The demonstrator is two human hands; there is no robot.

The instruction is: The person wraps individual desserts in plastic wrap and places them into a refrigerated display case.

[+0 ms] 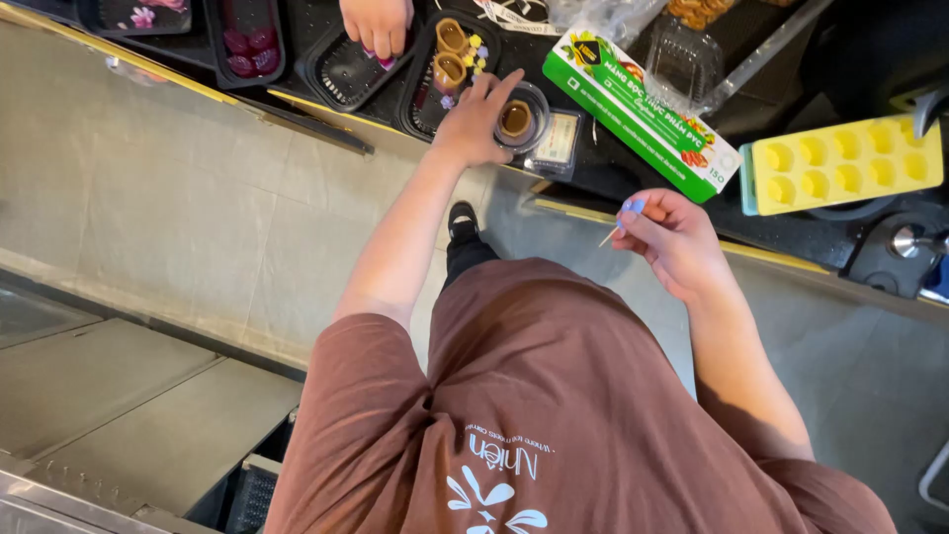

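Two hands of the person work over a dark counter (593, 168) seen from above. Farthest left on it sits a black tray of dark red pieces (247, 44), and next to it an empty ribbed black tray (341, 74), where another person's hand (376, 22) reaches in from the top edge. Next comes a black tray with brown cups (440, 69), two cups standing in a line that runs away from the viewer, small pale flowers beside them. The left hand (474, 124) lies stretched forward just right of that tray, fingers curled about the rim of a small clear round tub (519, 119) that holds one brown cup, its mouth upward; the grip is a light clasp at the tub's side. The tub stands near the counter's front edge, with little bare room around it. Right of it a long green carton (643, 114) lies slantwise, its long axis running from upper left to lower right, white and red print on its face. The right hand (672, 242) hovers off the counter's edge, over the grey floor, pinching a thin pale stick (607, 238) between thumb and fingertips; the stick points left and slightly down. Farthest right lies a yellow mould with round hollows (845, 163), two rows along its length.
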